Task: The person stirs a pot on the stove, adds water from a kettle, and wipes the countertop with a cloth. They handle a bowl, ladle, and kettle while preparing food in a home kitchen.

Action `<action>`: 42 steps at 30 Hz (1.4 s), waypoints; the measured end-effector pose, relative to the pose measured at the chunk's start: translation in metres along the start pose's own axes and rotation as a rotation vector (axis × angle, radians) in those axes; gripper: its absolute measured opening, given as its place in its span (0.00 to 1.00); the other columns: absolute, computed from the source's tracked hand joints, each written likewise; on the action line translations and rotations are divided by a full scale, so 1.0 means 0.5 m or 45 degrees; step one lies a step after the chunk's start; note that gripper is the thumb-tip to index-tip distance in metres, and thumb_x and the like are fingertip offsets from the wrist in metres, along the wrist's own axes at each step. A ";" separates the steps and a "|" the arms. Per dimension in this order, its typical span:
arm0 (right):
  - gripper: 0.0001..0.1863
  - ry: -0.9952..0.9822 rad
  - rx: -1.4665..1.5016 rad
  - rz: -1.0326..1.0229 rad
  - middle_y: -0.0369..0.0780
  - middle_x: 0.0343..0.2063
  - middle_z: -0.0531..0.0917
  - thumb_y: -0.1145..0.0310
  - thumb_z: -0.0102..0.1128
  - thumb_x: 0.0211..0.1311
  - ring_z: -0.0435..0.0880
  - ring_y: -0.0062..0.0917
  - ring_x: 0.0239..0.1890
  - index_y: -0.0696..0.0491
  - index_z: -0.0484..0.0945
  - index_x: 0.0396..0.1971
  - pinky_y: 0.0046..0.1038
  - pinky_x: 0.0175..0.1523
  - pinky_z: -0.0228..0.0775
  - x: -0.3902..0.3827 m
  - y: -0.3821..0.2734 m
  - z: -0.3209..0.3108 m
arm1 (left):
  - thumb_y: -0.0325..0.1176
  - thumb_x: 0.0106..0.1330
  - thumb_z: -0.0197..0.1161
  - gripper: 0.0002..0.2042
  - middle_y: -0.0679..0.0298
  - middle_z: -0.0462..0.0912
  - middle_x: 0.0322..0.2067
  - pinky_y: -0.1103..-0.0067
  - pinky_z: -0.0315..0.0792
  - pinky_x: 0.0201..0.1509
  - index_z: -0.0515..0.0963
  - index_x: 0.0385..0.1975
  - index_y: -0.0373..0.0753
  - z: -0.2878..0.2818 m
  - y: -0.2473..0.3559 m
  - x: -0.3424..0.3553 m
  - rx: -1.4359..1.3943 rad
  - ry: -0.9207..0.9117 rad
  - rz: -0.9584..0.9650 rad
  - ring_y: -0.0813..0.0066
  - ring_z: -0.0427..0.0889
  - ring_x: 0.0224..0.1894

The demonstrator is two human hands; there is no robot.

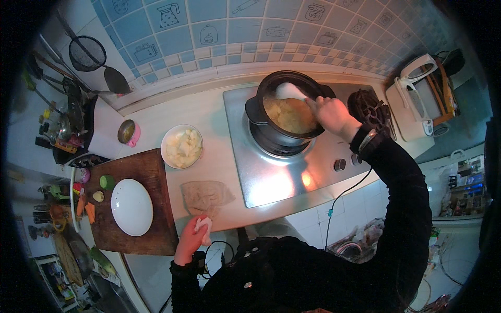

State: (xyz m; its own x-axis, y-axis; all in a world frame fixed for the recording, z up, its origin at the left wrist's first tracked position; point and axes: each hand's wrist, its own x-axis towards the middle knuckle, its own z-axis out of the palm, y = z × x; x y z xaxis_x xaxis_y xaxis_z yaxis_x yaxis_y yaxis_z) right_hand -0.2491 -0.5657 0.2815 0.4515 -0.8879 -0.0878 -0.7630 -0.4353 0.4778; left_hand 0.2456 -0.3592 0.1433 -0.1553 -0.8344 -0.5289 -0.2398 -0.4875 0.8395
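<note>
- Gripping a white spoon (290, 92) in the pot (255, 109): right hand (336, 116), fingers closed.
- Left of the pot: left hand (191, 237), fingers folded around a pale cloth (205, 229).

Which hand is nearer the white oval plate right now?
Left. The left hand is just right of the plate; the right hand is much farther right, at the pot.

- yep, I'm standing in a kitchen
- steel cooktop (323, 151) with a dark pot (267, 128) on it
- blue tiles (245, 32) with cookware doodles (168, 15)
- strainer (87, 53) hanging up, wooden chopping board (163, 214) out
</note>
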 end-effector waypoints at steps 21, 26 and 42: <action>0.24 0.038 -0.037 0.150 0.45 0.29 0.79 0.74 0.49 0.57 0.83 0.32 0.26 0.64 0.67 0.56 0.29 0.26 0.74 0.006 -0.065 -0.040 | 0.29 0.64 0.58 0.18 0.58 0.78 0.47 0.79 0.70 0.52 0.72 0.54 0.34 -0.006 0.006 0.012 0.092 -0.064 0.043 0.75 0.76 0.48; 0.19 -0.077 0.106 0.057 0.46 0.27 0.82 0.74 0.52 0.54 0.84 0.34 0.26 0.69 0.70 0.45 0.30 0.26 0.75 0.036 -0.090 -0.039 | 0.30 0.64 0.59 0.17 0.58 0.78 0.47 0.78 0.69 0.53 0.72 0.53 0.35 -0.015 -0.005 0.005 0.028 -0.014 -0.008 0.74 0.76 0.48; 0.16 -0.349 0.127 -0.361 0.44 0.20 0.82 0.73 0.52 0.56 0.85 0.35 0.24 0.66 0.74 0.42 0.34 0.28 0.76 0.013 -0.088 -0.174 | 0.30 0.67 0.56 0.15 0.62 0.77 0.45 0.79 0.70 0.49 0.72 0.53 0.38 -0.029 0.002 0.021 -0.019 -0.078 0.067 0.75 0.74 0.46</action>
State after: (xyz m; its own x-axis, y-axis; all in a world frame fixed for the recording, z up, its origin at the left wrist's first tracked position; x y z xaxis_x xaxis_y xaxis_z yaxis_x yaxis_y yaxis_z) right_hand -0.1722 -0.5393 0.3361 0.5207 -0.7317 -0.4399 -0.6733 -0.6688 0.3153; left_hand 0.2579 -0.3721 0.1406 -0.2257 -0.8418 -0.4904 -0.2158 -0.4477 0.8678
